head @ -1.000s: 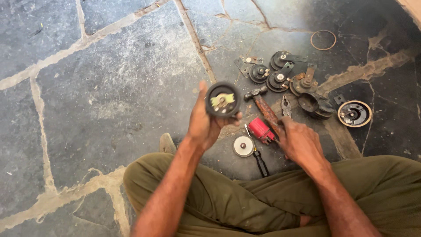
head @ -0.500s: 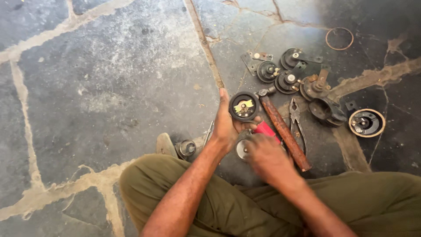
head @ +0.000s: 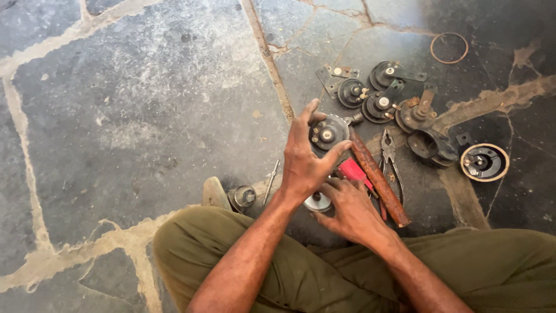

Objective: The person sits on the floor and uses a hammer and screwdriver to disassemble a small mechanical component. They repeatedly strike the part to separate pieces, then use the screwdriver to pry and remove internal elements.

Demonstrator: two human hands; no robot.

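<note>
Disassembly looks midway: left hand (head: pixel 301 165) holds a round black metal horn unit (head: pixel 328 133) above the stone floor (head: pixel 145 116), while right hand (head: pixel 347 211) reaches, loosely curled, near a small silver disc (head: pixel 318 202); several similar black units (head: pixel 379 104) lie far right, untouched

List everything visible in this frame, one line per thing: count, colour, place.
horn disc: one, black, held up in left hand.
round parts: about six, dark, on floor right of the disc.
rusty bar: one, brown, on floor beside right hand.
pliers: one, grey, right of the bar.
red tool: one, red, under the bar's left side.
ring: one, rusty, top right.
small cap: one, dark, by left knee.
stone floor: grey slabs.
left hand: grips the disc.
right hand: low, over a pale disc.
</note>
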